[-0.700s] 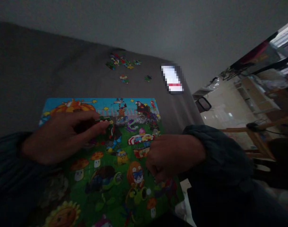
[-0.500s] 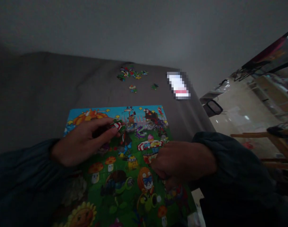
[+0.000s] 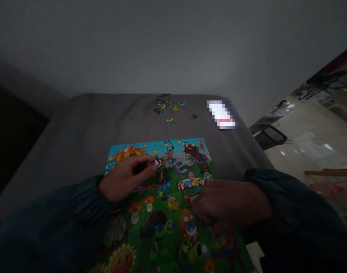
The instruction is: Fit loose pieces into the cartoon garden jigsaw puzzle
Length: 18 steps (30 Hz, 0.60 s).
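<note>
Between the thumb and fingers of your left hand [image 3: 124,180] you pinch a small, flat, red-and-white striped jigsaw piece [image 3: 158,163] with some green on it, over the upper part of a glossy rectangular cartoon jigsaw [image 3: 173,212], its pale blue top edge straight on a wrinkled grey cloth [image 3: 85,132]. Your right hand [image 3: 230,203] curls over the jigsaw's right side, fingertips hidden, so you cannot tell whether it holds anything. Knobbly-edged loose pieces [image 3: 167,105] cluster beyond, too small to read, near a bright slab [image 3: 221,115] blurred into squares; your dark, gathered sleeves [image 3: 85,197] and the jigsaw's bottom sink into shadow, cut off by the frame
</note>
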Motion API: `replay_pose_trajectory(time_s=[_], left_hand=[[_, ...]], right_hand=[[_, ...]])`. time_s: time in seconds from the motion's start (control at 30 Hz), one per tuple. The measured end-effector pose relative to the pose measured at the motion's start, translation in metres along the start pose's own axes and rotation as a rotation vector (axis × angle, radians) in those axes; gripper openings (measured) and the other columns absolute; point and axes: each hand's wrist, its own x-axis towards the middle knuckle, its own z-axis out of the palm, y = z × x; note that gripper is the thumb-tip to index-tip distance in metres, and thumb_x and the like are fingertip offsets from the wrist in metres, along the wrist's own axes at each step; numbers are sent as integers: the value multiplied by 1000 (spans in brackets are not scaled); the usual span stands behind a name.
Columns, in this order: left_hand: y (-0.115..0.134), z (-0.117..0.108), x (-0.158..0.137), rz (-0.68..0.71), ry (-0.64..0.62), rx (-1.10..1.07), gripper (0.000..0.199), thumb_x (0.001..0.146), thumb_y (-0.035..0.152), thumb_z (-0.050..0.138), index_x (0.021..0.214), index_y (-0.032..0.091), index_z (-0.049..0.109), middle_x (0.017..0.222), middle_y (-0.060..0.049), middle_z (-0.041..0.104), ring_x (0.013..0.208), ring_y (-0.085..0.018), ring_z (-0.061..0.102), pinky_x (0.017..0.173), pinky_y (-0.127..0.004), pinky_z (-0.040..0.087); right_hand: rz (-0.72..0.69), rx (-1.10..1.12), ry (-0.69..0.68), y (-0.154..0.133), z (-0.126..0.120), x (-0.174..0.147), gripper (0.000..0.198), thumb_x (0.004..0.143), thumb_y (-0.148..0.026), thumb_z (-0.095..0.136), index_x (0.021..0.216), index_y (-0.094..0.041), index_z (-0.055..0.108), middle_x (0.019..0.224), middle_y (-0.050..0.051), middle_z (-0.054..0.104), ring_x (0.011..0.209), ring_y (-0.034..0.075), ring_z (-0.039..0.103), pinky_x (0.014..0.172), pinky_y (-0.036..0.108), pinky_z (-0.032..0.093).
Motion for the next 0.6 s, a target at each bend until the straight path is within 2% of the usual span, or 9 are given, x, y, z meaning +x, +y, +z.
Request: replay_pose_trajectory(time_s=[0.1, 0.23, 0.37, 0.47, 0.6], left_hand=[[1, 2, -1, 11, 2, -1, 31, 87, 46, 53, 76, 17, 57, 61, 3, 46, 53, -10, 44, 47, -20, 35], [-1, 5, -3, 11, 7, -19, 32, 86, 46, 53, 76, 16, 57, 60, 3, 45, 53, -9, 41, 48, -21, 32], [-5, 7, -4, 7, 40, 26, 34, 87, 47, 51, 75, 16, 56, 57, 4, 42, 51, -9, 38, 47, -22, 30], [-7, 7, -5, 18, 45, 53, 35, 88, 48, 51, 77, 16, 57, 54, 5, 40, 49, -9, 37, 45, -22, 27], [-6, 7, -6, 49, 43, 94, 34, 89, 47, 51, 77, 16, 58, 53, 5, 38, 47, -9, 36, 44, -22, 25]], right_hand=[[43, 58, 54, 2, 4, -1, 23, 71, -30, 76, 85, -18, 61, 81, 0, 63, 72, 16, 55, 55, 26, 26], [112, 102, 140, -3, 15, -1, 16, 70, -23, 72, 82, -22, 60, 87, 1, 64, 76, 18, 57, 57, 28, 31], [103, 119, 258, -7, 28, -3, 17, 67, -12, 63, 76, -26, 60, 83, 1, 66, 71, 20, 59, 54, 31, 34], [102, 130, 367, -7, 34, -5, 21, 66, -11, 58, 73, -30, 61, 78, 1, 67, 67, 20, 60, 50, 32, 35], [48, 122, 370, -5, 27, -4, 13, 65, -16, 62, 71, -28, 62, 73, 1, 66, 62, 18, 59, 47, 30, 34]])
